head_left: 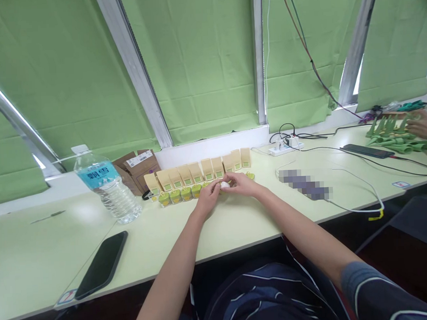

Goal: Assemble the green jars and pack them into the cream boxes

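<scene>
Clamping fingers [231,177] on a white piece [225,184], left hand [208,196] and right hand [242,183] meet beside green-lidded jars [175,196]! The bottle [98,174] holds clear liquid [119,202].

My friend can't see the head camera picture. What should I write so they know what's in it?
A person's left hand and right hand meet at a small white thing, beside a row of little green-topped containers and upright tan cards. On the pale table, a water bottle and a dark phone are to the left.
</scene>
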Demonstrator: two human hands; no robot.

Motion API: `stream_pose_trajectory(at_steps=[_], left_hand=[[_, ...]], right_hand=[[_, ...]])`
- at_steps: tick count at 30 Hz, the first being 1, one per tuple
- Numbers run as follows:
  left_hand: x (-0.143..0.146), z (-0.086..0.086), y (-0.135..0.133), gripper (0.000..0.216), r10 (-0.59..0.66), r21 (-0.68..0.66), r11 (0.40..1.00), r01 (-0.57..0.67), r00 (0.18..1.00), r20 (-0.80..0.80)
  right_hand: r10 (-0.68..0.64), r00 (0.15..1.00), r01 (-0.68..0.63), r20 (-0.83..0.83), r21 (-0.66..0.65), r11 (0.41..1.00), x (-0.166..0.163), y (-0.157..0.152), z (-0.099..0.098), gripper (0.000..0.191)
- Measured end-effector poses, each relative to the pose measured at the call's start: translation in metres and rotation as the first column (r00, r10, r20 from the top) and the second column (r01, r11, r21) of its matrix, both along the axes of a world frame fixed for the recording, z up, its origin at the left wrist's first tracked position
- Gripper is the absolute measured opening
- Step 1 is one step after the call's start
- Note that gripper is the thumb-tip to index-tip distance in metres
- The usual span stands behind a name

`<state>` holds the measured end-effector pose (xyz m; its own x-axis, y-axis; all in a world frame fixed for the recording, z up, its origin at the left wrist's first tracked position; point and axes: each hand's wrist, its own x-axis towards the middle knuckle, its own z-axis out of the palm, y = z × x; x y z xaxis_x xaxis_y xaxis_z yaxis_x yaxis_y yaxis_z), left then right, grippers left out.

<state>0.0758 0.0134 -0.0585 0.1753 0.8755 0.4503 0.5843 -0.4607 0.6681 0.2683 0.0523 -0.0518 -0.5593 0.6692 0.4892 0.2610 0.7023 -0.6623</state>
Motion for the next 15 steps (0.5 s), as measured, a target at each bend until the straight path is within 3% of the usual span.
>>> stream_pose_trajectory(at_steps=[6, 10, 15], left_hand=[[-0.0010, -0.0001, -0.0006, 0.049, -0.016, -0.016, 1.000, 0.016, 1.000, 0.027], [-0.0002, -0.0016, -0.0019, 0.058, 0.011, -0.033, 0.999, -0.012, 1.000, -0.025], [0.0022, -0.0008, -0.0031, 0.053, -0.004, -0.014, 1.000, 0.004, 0.999, -0.035]], right_hand=[[-0.033, 0.999, 0.033, -0.005, -0.058, 0.998, -0.0033, 0.0029, -0.0025, 0.046], [-0.019, 1.000, 0.020, 0.014, -0.063, 0.998, -0.0030, 0.0074, -0.0059, 0.045], [-0.038, 0.999, 0.038, 0.016, -0.045, 0.998, -0.0026, 0.0075, -0.0057, 0.052]])
